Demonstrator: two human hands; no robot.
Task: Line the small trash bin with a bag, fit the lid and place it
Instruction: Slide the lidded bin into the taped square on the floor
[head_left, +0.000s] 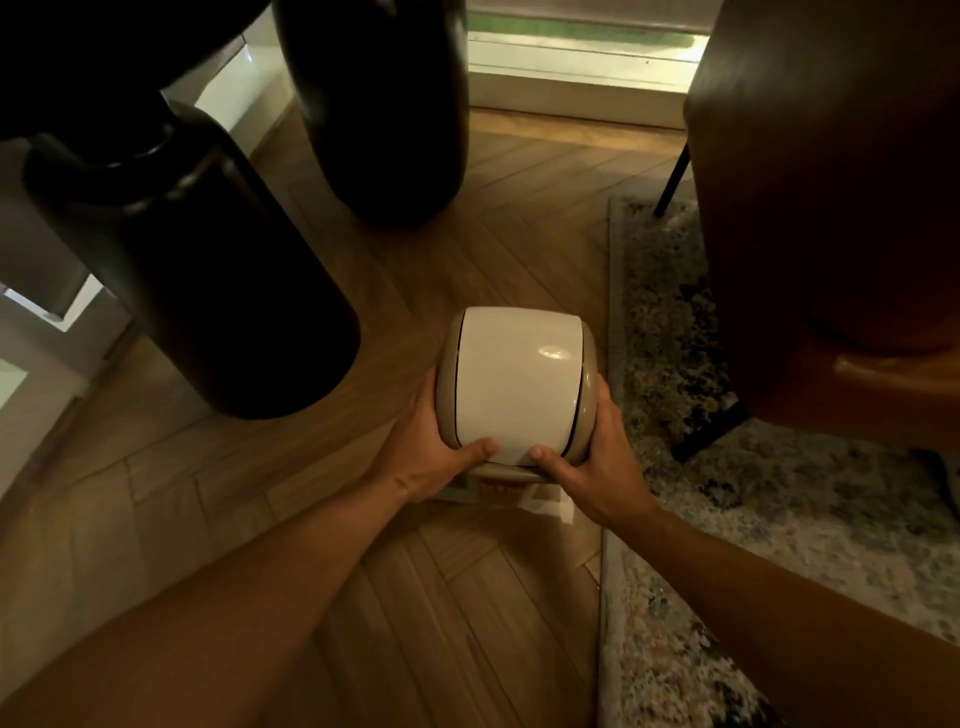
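A small beige trash bin (589, 384) with a white swing lid (514, 379) on top is at the middle of the head view, over the wooden floor. My left hand (431, 447) grips its left side with the thumb on the lid's near edge. My right hand (597, 462) grips the right side, thumb also on the lid's near edge. A bit of pale bag (540, 501) shows under the bin's near edge. The bin's body is mostly hidden below the lid.
Two tall dark vases, one (197, 270) at the left and one (379, 104) behind it, stand close to the bin. A brown leather chair (831, 208) with thin black legs stands on a speckled rug (779, 519) at the right. A bright window sill (582, 67) is at the back.
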